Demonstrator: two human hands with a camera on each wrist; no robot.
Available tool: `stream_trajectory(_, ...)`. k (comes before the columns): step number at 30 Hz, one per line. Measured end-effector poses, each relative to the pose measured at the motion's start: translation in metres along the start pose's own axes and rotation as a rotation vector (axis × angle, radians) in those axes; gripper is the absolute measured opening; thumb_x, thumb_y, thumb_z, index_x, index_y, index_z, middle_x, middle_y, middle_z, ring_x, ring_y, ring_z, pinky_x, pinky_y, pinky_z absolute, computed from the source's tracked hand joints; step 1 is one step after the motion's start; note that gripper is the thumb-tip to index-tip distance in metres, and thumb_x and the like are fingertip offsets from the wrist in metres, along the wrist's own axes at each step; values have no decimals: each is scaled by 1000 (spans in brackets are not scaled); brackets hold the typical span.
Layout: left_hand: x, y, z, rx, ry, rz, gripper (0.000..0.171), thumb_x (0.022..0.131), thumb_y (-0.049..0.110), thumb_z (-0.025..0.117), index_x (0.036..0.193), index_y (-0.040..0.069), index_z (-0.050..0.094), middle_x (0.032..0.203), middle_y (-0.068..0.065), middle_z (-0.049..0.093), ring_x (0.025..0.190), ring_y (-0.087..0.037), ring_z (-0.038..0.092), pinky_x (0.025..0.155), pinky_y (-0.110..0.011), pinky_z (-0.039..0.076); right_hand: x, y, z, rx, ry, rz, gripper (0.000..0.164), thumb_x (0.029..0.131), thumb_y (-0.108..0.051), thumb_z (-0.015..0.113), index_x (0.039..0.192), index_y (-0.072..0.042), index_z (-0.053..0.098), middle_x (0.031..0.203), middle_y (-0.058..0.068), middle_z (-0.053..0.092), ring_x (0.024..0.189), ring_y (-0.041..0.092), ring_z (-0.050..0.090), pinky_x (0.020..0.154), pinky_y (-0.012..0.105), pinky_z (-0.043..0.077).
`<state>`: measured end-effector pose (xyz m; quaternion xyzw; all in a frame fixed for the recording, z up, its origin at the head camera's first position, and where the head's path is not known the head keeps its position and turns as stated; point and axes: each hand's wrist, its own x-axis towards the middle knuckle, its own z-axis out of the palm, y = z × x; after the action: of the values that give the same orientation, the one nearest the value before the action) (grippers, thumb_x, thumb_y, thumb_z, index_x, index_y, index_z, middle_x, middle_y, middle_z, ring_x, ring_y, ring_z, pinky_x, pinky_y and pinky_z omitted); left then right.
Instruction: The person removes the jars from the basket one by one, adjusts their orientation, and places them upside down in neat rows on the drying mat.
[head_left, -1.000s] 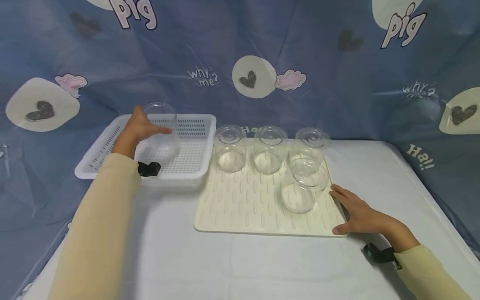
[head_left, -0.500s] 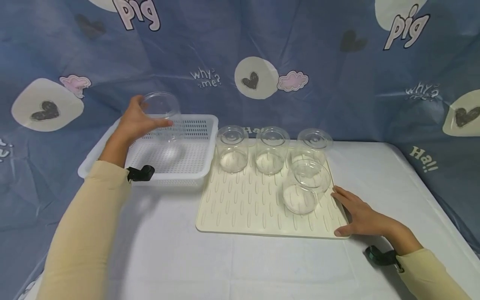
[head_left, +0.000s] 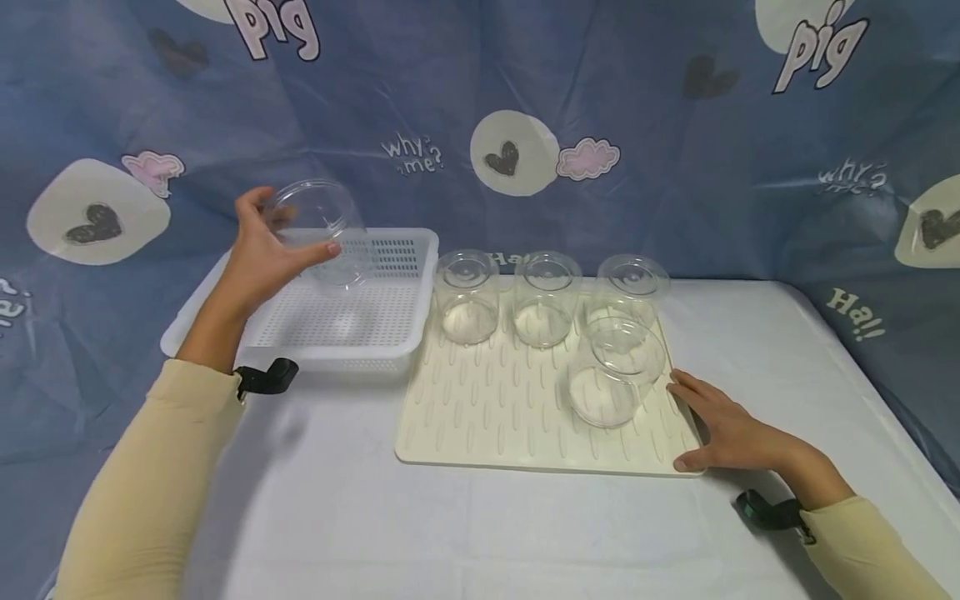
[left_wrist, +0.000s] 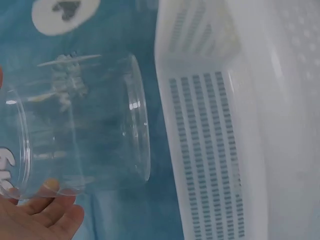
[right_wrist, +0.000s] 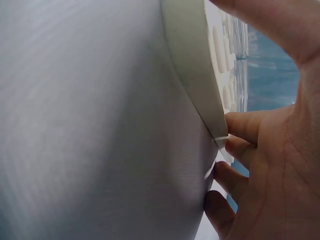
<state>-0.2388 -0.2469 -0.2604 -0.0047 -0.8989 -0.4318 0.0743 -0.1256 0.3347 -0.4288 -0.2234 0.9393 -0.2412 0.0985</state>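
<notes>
My left hand point(head_left: 262, 250) holds a clear cylindrical jar point(head_left: 318, 218) over the white basket point(head_left: 300, 360), thumb and fingers spread round its upper end. In the left wrist view the jar point(left_wrist: 90, 125) shows a flared rim facing the basket point(left_wrist: 205, 150), with fingertips along its other end. My right hand point(head_left: 738, 433) is at the right edge of the cream ridged mat point(head_left: 480, 417). Its fingers touch the mat's edge, and the thumb lies at the near corner. In the right wrist view the fingertips meet the side of the mat point(right_wrist: 197, 65).
Along the mat's back edge stand three clear jars, a left one point(head_left: 468, 296), a middle one point(head_left: 546, 300) and a right one point(head_left: 632, 287). Another jar point(head_left: 611, 375) stands in front of the right one. White cloth point(head_left: 480, 533) covers the table; a blue printed sheet point(head_left: 420, 75) hangs behind.
The left hand has lifted the jar up out of the basket, then shifted slightly left and tilted it. The right hand stays at the mat's edge.
</notes>
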Motion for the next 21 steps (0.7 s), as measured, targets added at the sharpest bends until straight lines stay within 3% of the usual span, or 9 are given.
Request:
stream_trajectory(11,-42,16,13,-83,-26,206,100,84,24,77,156,21,8,148,-17,37,141,-35,35,113,-57,27,-2,-2,-1,5,-1,10,107,66,-38,89,146,7,35,156,33,22,138,57,25,102,74,31)
stream_trajectory(17,-65,22,27,-129,-91,291,101,81,16,78,157,20,11,149,-20,39,139,-35,36,115,-60,27,-1,-2,0,13,0,7,106,66,-38,89,147,6,35,157,32,21,138,57,25,102,74,31)
stream_trajectory(21,-79,26,38,-165,-138,361,100,79,9,77,156,18,14,147,-19,40,139,-30,38,116,-55,31,-1,-3,-1,15,-2,13,107,66,-37,90,147,5,35,157,31,21,139,57,25,103,73,31)
